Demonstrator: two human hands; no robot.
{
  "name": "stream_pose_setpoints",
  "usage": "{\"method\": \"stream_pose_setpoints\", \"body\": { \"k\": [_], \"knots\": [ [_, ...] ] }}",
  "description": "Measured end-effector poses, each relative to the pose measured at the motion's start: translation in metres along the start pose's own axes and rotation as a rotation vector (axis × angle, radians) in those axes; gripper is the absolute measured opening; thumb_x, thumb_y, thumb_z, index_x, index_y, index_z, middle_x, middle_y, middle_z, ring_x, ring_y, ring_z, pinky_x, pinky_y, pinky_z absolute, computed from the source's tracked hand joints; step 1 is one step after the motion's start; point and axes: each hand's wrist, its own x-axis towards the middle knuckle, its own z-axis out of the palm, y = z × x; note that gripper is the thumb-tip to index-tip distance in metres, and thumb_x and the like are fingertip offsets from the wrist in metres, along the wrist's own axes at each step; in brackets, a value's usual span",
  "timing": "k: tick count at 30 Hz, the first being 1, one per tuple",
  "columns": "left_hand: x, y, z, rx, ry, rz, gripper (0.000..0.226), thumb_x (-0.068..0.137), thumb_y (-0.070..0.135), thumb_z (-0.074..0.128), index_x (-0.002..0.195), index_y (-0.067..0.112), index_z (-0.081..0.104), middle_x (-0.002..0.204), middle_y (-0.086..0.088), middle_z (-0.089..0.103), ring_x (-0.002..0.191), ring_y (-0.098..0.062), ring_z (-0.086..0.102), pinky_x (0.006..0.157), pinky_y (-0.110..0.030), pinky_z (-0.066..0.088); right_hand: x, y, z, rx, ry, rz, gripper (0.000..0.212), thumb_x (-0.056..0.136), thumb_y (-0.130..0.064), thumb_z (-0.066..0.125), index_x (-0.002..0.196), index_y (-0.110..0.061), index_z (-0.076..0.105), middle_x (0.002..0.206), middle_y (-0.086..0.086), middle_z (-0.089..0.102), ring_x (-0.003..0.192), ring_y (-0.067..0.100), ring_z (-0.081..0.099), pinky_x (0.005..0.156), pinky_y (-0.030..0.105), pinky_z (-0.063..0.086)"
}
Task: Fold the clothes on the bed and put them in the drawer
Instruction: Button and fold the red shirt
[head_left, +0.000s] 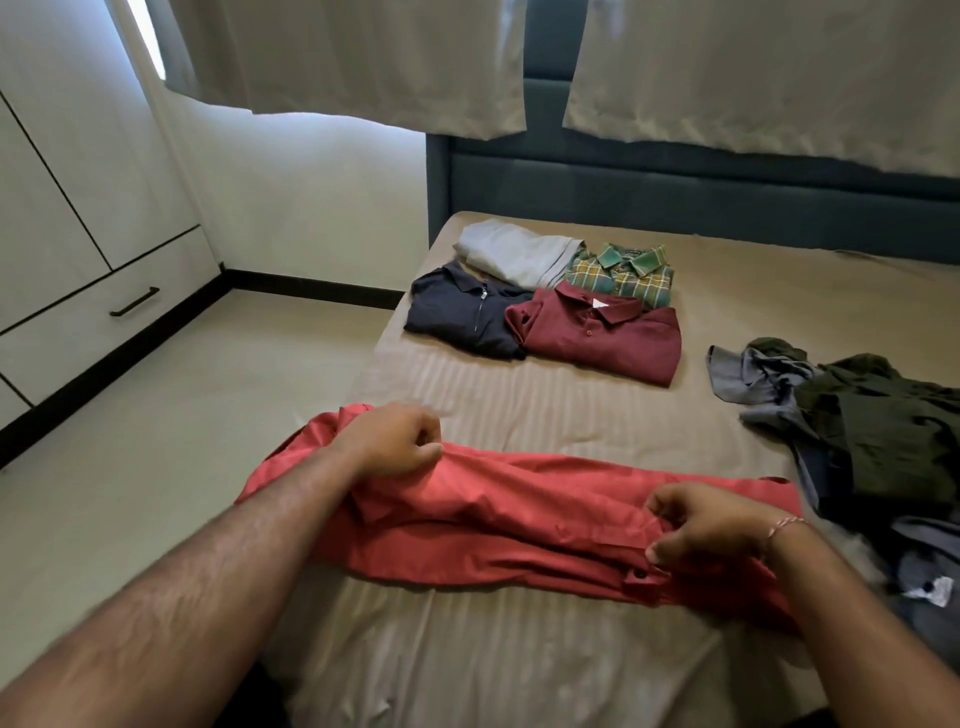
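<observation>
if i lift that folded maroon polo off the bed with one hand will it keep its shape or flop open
The maroon polo will probably sag at both ends: it is soft knit cloth, lying flat with a loosely tucked sleeve. It looks light, so weight should not matter. Its edge seems to overlap the plaid shirt and meets the navy polo, so lifting may drag them; two hands underneath seem safer.

We reach both bare forearms forward and down, our left hand (395, 441) curled with fingers bunched on the shirt (493, 514) at its far left, our right hand (711, 525) pinching it near a braceleted wrist.
</observation>
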Motion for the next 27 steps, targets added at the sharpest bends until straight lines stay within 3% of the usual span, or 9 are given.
{"method": "stream_pose_setpoints", "body": {
  "k": [3,6,9,11,15,19,23,25,27],
  "knots": [
    [0.000,-0.006,0.000,-0.040,0.026,-0.009,0.010,0.097,0.034,0.063,0.087,0.032,0.064,0.085,0.014,0.066,0.083,-0.013,0.062,0.070,-0.030,0.045,-0.013,0.009,-0.009,0.009,-0.014,0.020,0.038,0.068,-0.025,0.096,0.096,-0.015,0.073,0.085,-0.002,0.077,0.072,0.011,0.070,0.070,0.030,0.059],
    [0.002,-0.012,-0.001,-0.053,0.047,-0.021,0.010,0.101,0.038,0.060,0.092,0.035,0.058,0.092,0.007,0.069,0.088,-0.019,0.065,0.077,-0.035,0.051,-0.028,0.017,-0.019,0.090,0.012,-0.011,0.020,0.080,-0.011,0.088,0.093,-0.009,0.073,0.082,0.001,0.076,0.071,0.015,0.069,0.067,0.030,0.057],
    [0.002,-0.013,-0.003,-0.068,0.099,-0.042,0.007,0.102,0.038,0.059,0.096,0.034,0.060,0.099,0.005,0.070,0.089,-0.014,0.061,0.076,-0.031,0.043,-0.037,0.021,-0.016,0.563,0.194,-0.052,0.025,0.077,0.002,0.079,0.100,0.002,0.071,0.089,0.022,0.075,0.074,0.032,0.069,0.061,0.035,0.059],
    [0.002,-0.011,-0.003,-0.070,0.120,-0.062,0.011,0.103,0.038,0.060,0.101,0.028,0.064,0.100,0.005,0.069,0.089,-0.012,0.058,0.075,-0.028,0.039,-0.034,0.022,-0.013,0.920,0.363,-0.087,0.031,0.071,-0.006,0.076,0.101,-0.004,0.070,0.085,0.017,0.075,0.070,0.026,0.070,0.057,0.031,0.059],
    [0.002,-0.003,0.000,-0.040,0.083,-0.086,0.017,0.102,0.043,0.059,0.104,0.027,0.065,0.102,0.003,0.072,0.095,-0.020,0.066,0.074,-0.030,0.041,-0.021,0.011,-0.006,1.235,0.488,-0.118,0.021,0.102,-0.002,0.051,0.107,-0.010,0.069,0.090,0.008,0.079,0.076,0.016,0.076,0.067,0.031,0.064],
    [0.001,0.004,0.005,0.140,0.016,-0.065,0.021,0.101,0.048,0.057,0.108,0.030,0.065,0.106,0.006,0.071,0.101,-0.021,0.066,0.072,-0.032,0.038,-0.008,0.033,-0.003,0.993,0.690,0.123,0.013,0.103,-0.009,0.057,0.096,-0.005,0.067,0.084,0.018,0.072,0.065,0.023,0.069,0.061,0.039,0.061],
    [0.003,0.004,0.015,0.233,0.034,-0.087,0.019,0.100,0.043,0.053,0.107,0.029,0.061,0.106,-0.001,0.073,0.097,-0.029,0.068,0.070,-0.036,0.045,-0.007,0.056,-0.012,0.271,0.846,0.283,0.016,0.096,-0.010,0.067,0.085,0.002,0.069,0.087,0.027,0.069,0.086,0.037,0.065,0.071,0.040,0.045],
    [0.003,0.006,0.022,0.208,0.057,-0.116,0.020,0.098,0.041,0.054,0.113,0.028,0.060,0.110,-0.003,0.072,0.101,-0.031,0.068,0.078,-0.039,0.051,-0.011,0.058,-0.009,0.122,0.849,0.328,0.013,0.096,-0.015,0.067,0.093,-0.003,0.072,0.100,0.027,0.072,0.098,0.045,0.067,0.078,0.040,0.045],
    [0.002,0.010,0.031,0.266,0.110,-0.097,0.038,0.094,0.040,0.057,0.130,0.027,0.057,0.124,-0.002,0.065,0.113,-0.029,0.063,0.089,-0.043,0.050,-0.014,0.058,-0.007,0.086,0.874,0.333,0.011,0.095,-0.023,0.068,0.091,-0.013,0.068,0.106,0.025,0.073,0.102,0.045,0.067,0.084,0.042,0.048]
  ]
}}
